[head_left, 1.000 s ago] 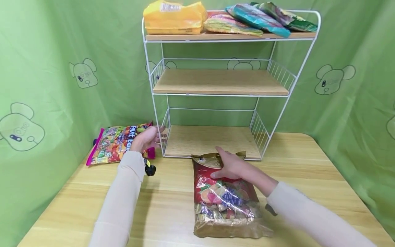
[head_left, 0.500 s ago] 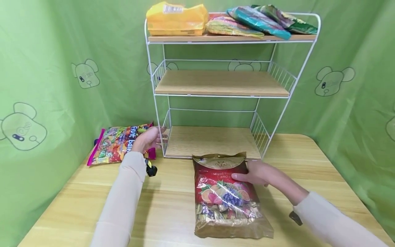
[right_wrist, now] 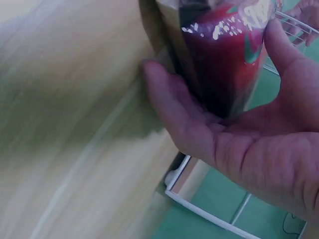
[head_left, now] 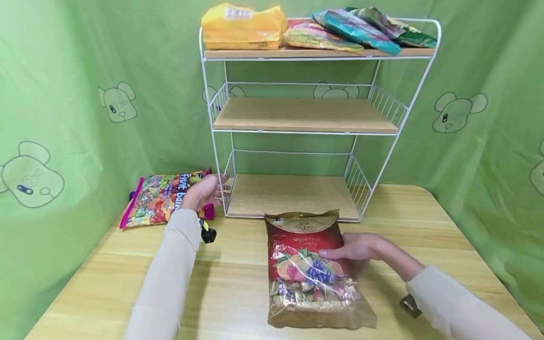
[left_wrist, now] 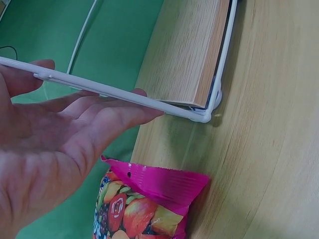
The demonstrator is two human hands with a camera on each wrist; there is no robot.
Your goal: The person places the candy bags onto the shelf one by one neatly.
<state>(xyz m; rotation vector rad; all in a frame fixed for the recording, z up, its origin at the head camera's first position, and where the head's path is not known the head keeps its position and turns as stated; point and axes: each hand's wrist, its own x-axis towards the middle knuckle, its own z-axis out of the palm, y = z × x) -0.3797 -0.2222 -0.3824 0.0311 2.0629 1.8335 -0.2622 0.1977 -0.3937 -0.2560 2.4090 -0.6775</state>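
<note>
A red and gold bag of mixed fruit candy (head_left: 303, 278) lies on the table in front of the rack. My right hand (head_left: 361, 248) holds its right edge, thumb on the printed face. In the right wrist view the fingers (right_wrist: 174, 107) curl round the bag's side. My left hand (head_left: 204, 191) is at the left front post of the white wire rack (head_left: 216, 156). Its loosely extended fingers reach past the post, which crosses over them in the left wrist view. Beside that hand lies a pink-edged bag of fruit candy (head_left: 157, 198), partly covered by it.
The rack has wooden shelves; the middle shelf (head_left: 303, 114) and bottom shelf (head_left: 289, 193) show bare boards. On top sit a yellow package (head_left: 242, 30), a teal bag (head_left: 357, 30) and other bags. Green cloth (head_left: 165, 118) hangs behind and at both sides of the table.
My right hand has moved from over the top of the red and gold bag to its right edge and gripped it there. My left hand stays at the post.
</note>
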